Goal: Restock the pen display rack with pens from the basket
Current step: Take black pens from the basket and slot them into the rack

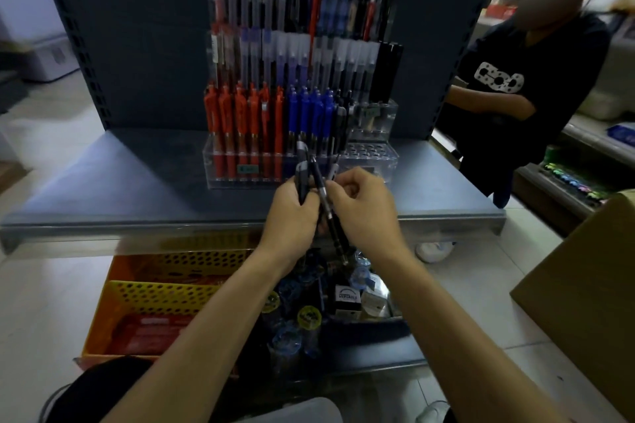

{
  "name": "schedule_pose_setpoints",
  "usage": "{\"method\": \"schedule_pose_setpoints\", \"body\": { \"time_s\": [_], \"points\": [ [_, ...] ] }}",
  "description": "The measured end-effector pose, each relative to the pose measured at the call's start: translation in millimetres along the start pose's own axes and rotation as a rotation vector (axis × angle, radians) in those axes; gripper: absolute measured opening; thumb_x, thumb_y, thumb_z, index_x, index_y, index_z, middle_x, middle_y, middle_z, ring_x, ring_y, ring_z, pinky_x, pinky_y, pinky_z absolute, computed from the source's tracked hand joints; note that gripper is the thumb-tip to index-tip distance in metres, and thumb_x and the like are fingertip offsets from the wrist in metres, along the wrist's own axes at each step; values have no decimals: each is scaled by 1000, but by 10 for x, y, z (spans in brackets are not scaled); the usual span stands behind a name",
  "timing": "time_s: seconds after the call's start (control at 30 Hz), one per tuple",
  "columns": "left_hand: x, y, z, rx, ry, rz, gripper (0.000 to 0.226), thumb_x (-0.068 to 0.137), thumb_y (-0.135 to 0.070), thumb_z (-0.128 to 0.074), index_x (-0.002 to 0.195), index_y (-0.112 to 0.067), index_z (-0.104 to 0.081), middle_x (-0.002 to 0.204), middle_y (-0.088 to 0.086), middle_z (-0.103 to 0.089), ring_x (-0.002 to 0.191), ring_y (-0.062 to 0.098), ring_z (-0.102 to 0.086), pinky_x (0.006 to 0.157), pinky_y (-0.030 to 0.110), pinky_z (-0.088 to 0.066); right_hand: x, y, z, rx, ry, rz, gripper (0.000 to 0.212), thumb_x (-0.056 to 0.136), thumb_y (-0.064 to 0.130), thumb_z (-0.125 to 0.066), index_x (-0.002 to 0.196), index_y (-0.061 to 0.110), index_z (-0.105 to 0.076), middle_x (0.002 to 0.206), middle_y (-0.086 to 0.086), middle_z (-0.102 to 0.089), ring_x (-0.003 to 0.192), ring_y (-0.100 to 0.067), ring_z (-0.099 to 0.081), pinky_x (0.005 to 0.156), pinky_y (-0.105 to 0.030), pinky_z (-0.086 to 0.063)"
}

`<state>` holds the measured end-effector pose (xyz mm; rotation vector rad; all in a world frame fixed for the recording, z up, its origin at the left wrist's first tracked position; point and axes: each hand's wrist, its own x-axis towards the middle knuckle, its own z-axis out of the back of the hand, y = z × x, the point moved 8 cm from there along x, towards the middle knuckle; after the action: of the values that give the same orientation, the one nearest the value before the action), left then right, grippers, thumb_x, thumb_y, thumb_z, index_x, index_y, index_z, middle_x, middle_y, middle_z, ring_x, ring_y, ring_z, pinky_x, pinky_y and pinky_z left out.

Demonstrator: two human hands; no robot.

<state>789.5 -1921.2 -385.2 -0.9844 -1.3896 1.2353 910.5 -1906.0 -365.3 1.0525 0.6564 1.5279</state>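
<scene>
Just in front of the shelf edge, both hands meet at centre frame. L hand (292,213) has fingers curled round a small bundle of black pens (302,168), caps sticking up past the knuckles. R hand (364,209) has thumb + fingers curled, pinching a single black pen (338,244) near its upper barrel. That pen runs at a slant btwn the two hands, top end up by the bundle, tip pointing down and to the right. The hands are touching or nearly so; can't tell which.

Right behind the hands stands the clear pen display rack (372,161), on the grey metal shelf (103,189). Its front tier has red pens (240,120) at left and blue pens (309,113) in the middle, with a few dark ones next to them. Bare holes show at the front right corner. Higher tiers hold rows of capped pens, too blurred to sort by type. A tall black block of pens (386,69) sits at the right.

Below the shelf edge, under the forearms, a dark tray (364,331) holds small boxes and round-topped items. To its left are a yellow basket (154,295) and an orange basket (178,266), both perforated.

At far right a 2nd person in a dark top (515,96) stands beside the shelf. A cardboard box (584,285) sits at lower right.
</scene>
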Motion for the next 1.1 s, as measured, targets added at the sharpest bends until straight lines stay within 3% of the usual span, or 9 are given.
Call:
{"method": "schedule_pose_setpoints", "body": {
  "time_s": [0.1, 0.3, 0.43, 0.57, 0.63, 0.73, 0.83, 0.97, 1.1],
  "points": [
    [4, 6, 21, 10, -11, 5, 16, 101, -16, -47, 98, -17, -62, 73, -3, -62, 52, -3, -58, 46, 13, -44, -35, 50, -4, 8, -45, 25, 15, 94, 31, -60, 100, 18, -57, 75, 4, -64, 72, -16, -64, 69, -40, -55],
    [22, -24, 27, 40, -35, -32, 20, 101, -18, -47, 88, -25, -60, 55, -11, -53, 45, 3, -48, 45, 18, -40, -72, 247, 38, -110, -37, 261, 3, 98, 18, -54, 95, 19, -53, 72, 6, -59, 61, -11, -56, 55, -34, -50],
    [38, -23, 45, 24, -55, -27, 14, 100, -19, -47, 99, -21, -61, 74, -4, -64, 65, 7, -62, 57, 23, -47, -110, 281, -11, -73, 44, 287, 12, 100, 21, -50, 103, 18, -61, 71, 8, -62, 60, -5, -58, 52, -19, -45],
    [54, 17, 35, 33, -45, -17, 17, 100, -19, -48, 110, -21, -61, 93, 3, -70, 85, 18, -68, 71, 33, -57, -154, 238, -45, 2, 140, 247, 22, 98, 20, -56, 120, 20, -57, 80, 7, -67, 69, -5, -65, 61, -19, -53],
    [50, 12, 30, 37, -53, -14, 15, 101, -22, -46, 104, -24, -60, 90, 5, -69, 79, 20, -68, 68, 37, -57, -150, 212, -9, 145, 177, 203, 23, 99, 11, -53, 121, 19, -51, 75, 0, -65, 61, -7, -64, 56, -19, -50],
    [67, -8, 50, 38, -81, -20, 14, 102, -21, -44, 101, -23, -58, 85, 5, -67, 60, 10, -60, 54, 25, -49, -99, 175, 84, 285, 174, 134, 20, 100, 4, -46, 110, 19, -54, 78, -11, -63, 58, -14, -62, 57, -25, -53],
    [79, -23, 55, -72, -67, -1, 15, 103, -20, -43, 105, -16, -57, 77, 1, -63, 47, 7, -51, 44, 21, -42, -46, 173, 162, 440, 173, 72, 24, 102, 0, -38, 114, 12, -55, 84, -11, -65, 61, -18, -64, 59, -26, -56],
    [96, -62, 46, -187, -19, 4, 23, 103, -27, -41, 102, -10, -55, 68, 0, -54, 43, 8, -44, 40, 22, -36, 29, 177, 273, 769, 156, -42, 26, 104, 3, -35, 116, 4, -58, 89, -12, -64, 65, -20, -69, 63, -27, -59],
    [114, -42, 6, -232, 41, 25, 26, 104, -27, -40, 90, -8, -51, 66, -1, -51, 41, 10, -39, 40, 23, -32, 141, 103, 318, 869, 148, -122, 32, 102, 2, -31, 114, 6, -61, 94, -14, -71, 77, -25, -72, 74, -33, -61]
  ]
}}
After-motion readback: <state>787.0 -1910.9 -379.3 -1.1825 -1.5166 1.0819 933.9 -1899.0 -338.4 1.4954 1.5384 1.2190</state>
